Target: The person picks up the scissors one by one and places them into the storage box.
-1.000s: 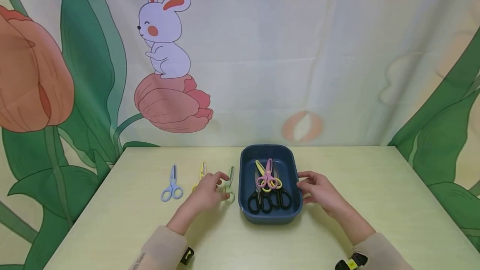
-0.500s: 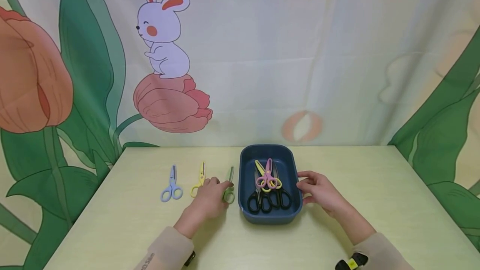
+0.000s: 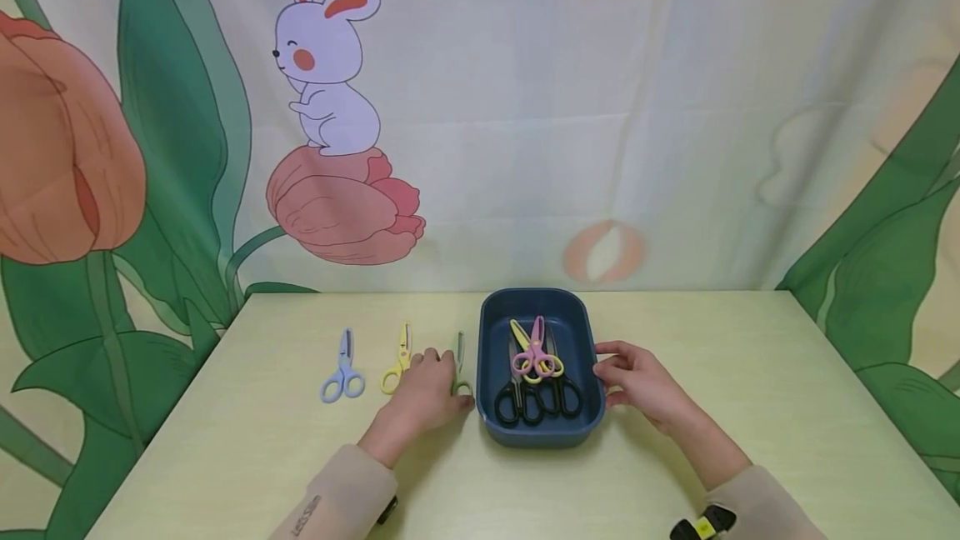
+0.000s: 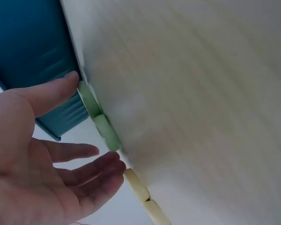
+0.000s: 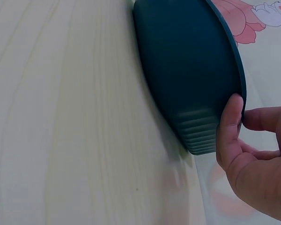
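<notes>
My left hand (image 3: 427, 390) reaches down over small light-green scissors (image 4: 98, 115) on the table. In the left wrist view its thumb touches one end of their handles and the fingertips sit at the other end, pinching them from both sides. My right hand (image 3: 641, 382) holds the right rim of a dark blue plastic bin (image 5: 187, 61), one digit lying along the outer wall. Inside the bin lie pink-handled scissors (image 3: 534, 352), yellow scissors (image 3: 517, 330) and black-handled scissors (image 3: 507, 404). Yellow scissors (image 3: 405, 346), partly covered by my left hand, lie just left of the green ones.
Light-blue scissors (image 3: 345, 369) lie farther left on the pale wooden table (image 3: 225, 440). Behind the table's back edge hangs a curtain (image 3: 510, 107) printed with a rabbit and tulips. The bin's left wall stands close beside my left thumb.
My left hand has come down and right onto the green scissors, its thumb now at their right handle loop. The green scissors have shifted slightly. My right hand and the bin stay put.
</notes>
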`<control>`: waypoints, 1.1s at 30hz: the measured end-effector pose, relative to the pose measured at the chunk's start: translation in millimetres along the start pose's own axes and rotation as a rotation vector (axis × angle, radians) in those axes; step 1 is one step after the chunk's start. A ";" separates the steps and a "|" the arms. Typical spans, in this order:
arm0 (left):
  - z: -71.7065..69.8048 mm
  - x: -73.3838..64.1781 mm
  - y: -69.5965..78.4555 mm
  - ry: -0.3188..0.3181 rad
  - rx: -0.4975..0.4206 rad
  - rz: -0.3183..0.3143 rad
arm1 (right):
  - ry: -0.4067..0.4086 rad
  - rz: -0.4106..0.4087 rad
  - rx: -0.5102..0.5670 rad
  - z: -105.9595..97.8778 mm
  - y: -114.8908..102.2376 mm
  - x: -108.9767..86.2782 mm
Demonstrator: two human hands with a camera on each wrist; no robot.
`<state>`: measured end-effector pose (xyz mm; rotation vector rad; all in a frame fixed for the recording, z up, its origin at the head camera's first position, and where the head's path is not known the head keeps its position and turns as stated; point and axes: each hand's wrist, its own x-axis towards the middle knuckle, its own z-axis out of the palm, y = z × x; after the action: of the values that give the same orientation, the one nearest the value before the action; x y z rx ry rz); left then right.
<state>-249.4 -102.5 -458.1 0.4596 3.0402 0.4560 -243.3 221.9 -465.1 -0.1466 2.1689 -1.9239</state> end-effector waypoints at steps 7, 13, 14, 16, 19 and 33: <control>1.8 -1.8 2.9 -0.008 0.084 0.065 | -0.003 0.004 -0.001 0.3 -0.1 1.0; -0.3 -3.4 4.7 -0.005 0.150 0.147 | 0.003 -0.003 -0.014 -1.1 -0.2 1.6; -0.3 -3.3 4.6 -0.007 0.150 0.150 | 0.004 -0.003 -0.014 -1.2 0.0 1.7; 0.2 -3.3 4.6 -0.013 0.135 0.146 | 0.004 -0.005 -0.013 -0.8 -0.2 1.3; 1.8 -3.3 4.4 -0.006 0.106 0.138 | 0.006 -0.006 -0.015 -0.2 0.4 1.0; -2.3 -2.0 6.1 0.010 0.092 0.067 | -0.004 -0.014 -0.021 0.9 -3.0 -1.5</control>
<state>-245.9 -98.2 -454.1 0.5661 3.0733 0.3232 -241.9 221.0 -462.0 -0.1699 2.1912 -1.9074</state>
